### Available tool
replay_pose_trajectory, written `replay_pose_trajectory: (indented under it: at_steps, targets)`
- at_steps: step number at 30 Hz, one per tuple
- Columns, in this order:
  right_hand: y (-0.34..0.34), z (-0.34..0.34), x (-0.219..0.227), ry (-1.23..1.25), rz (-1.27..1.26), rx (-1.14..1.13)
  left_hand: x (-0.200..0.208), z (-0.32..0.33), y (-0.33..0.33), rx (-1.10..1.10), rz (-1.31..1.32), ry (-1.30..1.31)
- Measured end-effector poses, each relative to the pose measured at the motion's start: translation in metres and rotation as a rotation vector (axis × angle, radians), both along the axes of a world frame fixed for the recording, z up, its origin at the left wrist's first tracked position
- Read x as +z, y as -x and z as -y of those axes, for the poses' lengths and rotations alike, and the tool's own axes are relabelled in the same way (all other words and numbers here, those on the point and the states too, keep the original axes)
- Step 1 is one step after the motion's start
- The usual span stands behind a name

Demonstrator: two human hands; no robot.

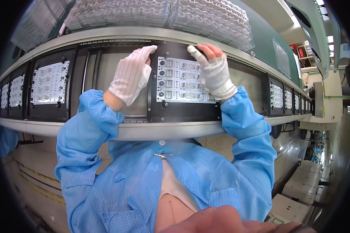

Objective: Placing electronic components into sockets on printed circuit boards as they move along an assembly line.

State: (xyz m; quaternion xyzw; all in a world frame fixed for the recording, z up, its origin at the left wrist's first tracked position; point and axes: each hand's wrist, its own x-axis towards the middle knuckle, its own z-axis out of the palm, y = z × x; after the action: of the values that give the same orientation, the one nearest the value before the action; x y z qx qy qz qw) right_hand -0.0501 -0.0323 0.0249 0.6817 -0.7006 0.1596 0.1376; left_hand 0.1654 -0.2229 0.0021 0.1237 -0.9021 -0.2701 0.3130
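Note:
A black carrier frame point(175, 112) sits on the conveyor in front of me, holding a white circuit board panel point(179, 79) with rows of small parts and dark round pieces along its left side. My left hand point(131, 75), in a white striped glove, is at the carrier's upper left corner. Its fingers are closed together, and what is between them, if anything, is hidden. Over the panel's right part is my right hand point(216, 72), in a white glove with some bare fingertips. Its fingers are partly spread near the carrier's far edge, with no held thing visible.
More carriers with panels stand along the line, one at left point(49, 81) and several at right point(276, 95). Metal rails point(155, 132) border the conveyor. Stacked clear plastic trays point(210, 23) lie beyond it on a green surface. A coiled spring point(96, 70) shows left of my left hand.

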Motion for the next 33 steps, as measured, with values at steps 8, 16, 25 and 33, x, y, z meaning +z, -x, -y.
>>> replay_pose_trajectory:
  at_steps: [8, 16, 25, 33]
  targets:
    - [-0.022, -0.014, -0.002, 0.010, -0.082, -0.003, -0.001, -0.004, -0.006, -0.008, 0.016, -0.080]
    - [-0.051, 0.028, 0.031, 0.359, -0.075, 0.021, -0.006, -0.025, 0.001, -0.214, 0.054, -0.485]
    - [-0.026, 0.044, 0.039, 0.341, -0.092, 0.055, -0.002, -0.029, 0.008, -0.156, 0.128, -0.196]
    - [-0.022, 0.050, 0.036, 0.287, -0.180, 0.026, 0.007, -0.038, 0.004, -0.160, 0.125, -0.097]
